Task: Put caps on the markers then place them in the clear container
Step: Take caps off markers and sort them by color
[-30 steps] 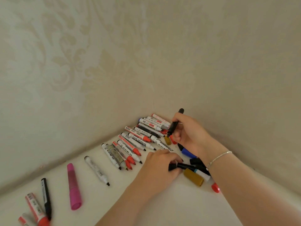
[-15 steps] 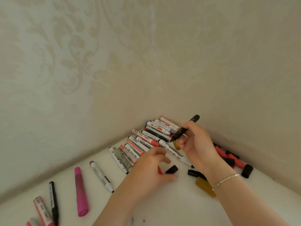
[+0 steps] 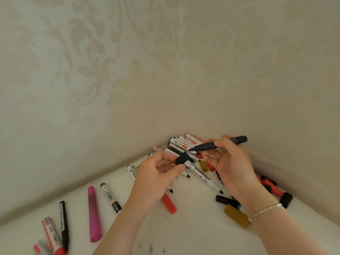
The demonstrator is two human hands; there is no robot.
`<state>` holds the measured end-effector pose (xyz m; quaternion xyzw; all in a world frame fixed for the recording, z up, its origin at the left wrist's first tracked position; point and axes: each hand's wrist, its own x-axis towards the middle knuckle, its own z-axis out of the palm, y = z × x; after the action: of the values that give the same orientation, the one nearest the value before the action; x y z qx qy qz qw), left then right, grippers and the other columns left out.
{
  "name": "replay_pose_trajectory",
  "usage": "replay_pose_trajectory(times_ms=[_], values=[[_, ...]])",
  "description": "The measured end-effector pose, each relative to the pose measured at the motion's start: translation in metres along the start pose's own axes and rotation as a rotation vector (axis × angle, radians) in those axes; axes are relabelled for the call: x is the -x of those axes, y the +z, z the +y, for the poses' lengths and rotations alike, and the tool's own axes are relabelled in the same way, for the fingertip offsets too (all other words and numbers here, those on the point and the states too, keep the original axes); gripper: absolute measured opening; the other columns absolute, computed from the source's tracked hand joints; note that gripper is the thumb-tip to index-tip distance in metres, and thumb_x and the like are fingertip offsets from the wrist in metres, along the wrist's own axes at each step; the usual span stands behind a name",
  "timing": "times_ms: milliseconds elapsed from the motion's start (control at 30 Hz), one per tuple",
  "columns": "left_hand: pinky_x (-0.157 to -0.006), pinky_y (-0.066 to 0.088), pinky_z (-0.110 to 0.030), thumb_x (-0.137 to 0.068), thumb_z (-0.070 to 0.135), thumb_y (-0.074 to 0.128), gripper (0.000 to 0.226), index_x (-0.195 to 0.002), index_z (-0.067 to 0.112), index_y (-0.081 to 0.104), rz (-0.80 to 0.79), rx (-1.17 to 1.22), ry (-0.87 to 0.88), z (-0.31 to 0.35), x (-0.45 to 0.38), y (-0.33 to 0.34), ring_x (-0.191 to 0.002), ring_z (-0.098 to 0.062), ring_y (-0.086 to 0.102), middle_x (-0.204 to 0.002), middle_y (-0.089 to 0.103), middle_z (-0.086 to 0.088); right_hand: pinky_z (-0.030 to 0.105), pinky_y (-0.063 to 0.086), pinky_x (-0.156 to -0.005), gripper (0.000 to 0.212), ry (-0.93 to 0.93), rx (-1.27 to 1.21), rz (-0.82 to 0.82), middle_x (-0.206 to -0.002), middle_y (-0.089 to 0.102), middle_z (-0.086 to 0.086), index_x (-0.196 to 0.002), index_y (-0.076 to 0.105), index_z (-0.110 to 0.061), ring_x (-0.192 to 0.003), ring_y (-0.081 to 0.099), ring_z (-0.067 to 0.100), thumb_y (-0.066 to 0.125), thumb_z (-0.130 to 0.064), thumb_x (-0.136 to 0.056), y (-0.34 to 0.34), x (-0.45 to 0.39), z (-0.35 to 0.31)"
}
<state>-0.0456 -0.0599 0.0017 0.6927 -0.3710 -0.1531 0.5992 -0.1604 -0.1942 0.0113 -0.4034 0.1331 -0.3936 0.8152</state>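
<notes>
A black marker is pinched by the right hand in the right middle of the frame. It is held up off the bench, lying almost flat, with its bare tip pointing left. A black cap is pinched between the thumb and fingers of the left hand, just left of the middle. The cap is close to the marker's tip but is not touching it. A thin bracelet is worn on the right wrist.

Under the hands, in the corner where the two walls meet, a pile of white markers is seen, some with bare tips. One long white marker lies slanted between the two hands. A red cap lies on the bench below the left hand. A brown cap lies at the lower right, beside the right wrist, and a smaller brown cap lies near the middle. A pink marker and a white marker with a black end lie at the lower left. Further left, a thin black marker and a red-capped marker are seen. Red and black markers lie by the right wall.

The clear container cannot be seen.
</notes>
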Motion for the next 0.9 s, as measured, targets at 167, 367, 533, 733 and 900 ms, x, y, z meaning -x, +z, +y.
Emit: replay_pose_trajectory(times_ms=[167,367,533,733,900], values=[[-0.05,0.05,-0.02,-0.076,0.003,0.075,0.018,-0.083,0.012,0.062,0.013,0.059,0.001,0.004,0.001,-0.002,-0.069,-0.015,0.071,-0.078,0.075,-0.002,0.027,0.055,-0.055,0.023,-0.011,0.021,-0.01,-0.084,0.067,0.017,-0.073,0.042,-0.011,-0.058,0.06,0.024,0.044,0.005,-0.09,0.001,0.002,-0.002],[-0.042,0.042,-0.01,-0.075,0.0,0.075,0.02,-0.08,0.013,0.061,0.013,0.066,0.012,0.008,0.003,0.0,-0.057,-0.007,0.065,-0.079,0.074,-0.004,0.03,0.055,-0.055,0.023,-0.02,0.085,-0.018,-0.081,0.067,0.019,-0.074,0.043,-0.011,-0.056,0.06,0.025,0.044,0.008,-0.089,0.004,0.005,-0.001],[-0.051,0.047,-0.012,-0.075,0.003,0.077,0.019,-0.082,0.014,0.063,0.035,-0.003,0.026,0.007,0.003,-0.001,-0.065,-0.008,0.067,-0.079,0.074,0.001,0.03,0.054,-0.056,0.023,-0.03,0.081,-0.019,-0.081,0.067,0.019,-0.077,0.045,-0.012,-0.056,0.061,0.025,0.044,0.008,-0.088,0.004,0.007,-0.002],[-0.067,0.052,-0.017,-0.084,0.01,0.07,0.027,-0.106,0.025,0.063,-0.035,0.041,0.012,0.011,0.005,-0.003,-0.077,-0.01,0.07,-0.086,0.074,0.001,0.028,0.054,-0.054,0.024,-0.033,0.037,-0.031,-0.078,0.068,0.015,-0.076,0.045,-0.012,-0.054,0.06,0.022,0.042,0.007,-0.088,0.005,0.01,-0.004],[-0.072,0.055,-0.023,-0.089,0.004,0.06,0.025,-0.111,0.014,0.066,-0.099,0.437,-0.223,0.015,0.006,-0.003,-0.08,-0.01,0.068,-0.091,0.074,-0.006,0.028,0.054,-0.055,0.022,-0.021,-0.018,-0.076,-0.082,0.068,0.016,-0.078,0.046,-0.012,-0.058,0.061,0.022,0.041,0.006,-0.088,0.005,0.011,-0.005]])
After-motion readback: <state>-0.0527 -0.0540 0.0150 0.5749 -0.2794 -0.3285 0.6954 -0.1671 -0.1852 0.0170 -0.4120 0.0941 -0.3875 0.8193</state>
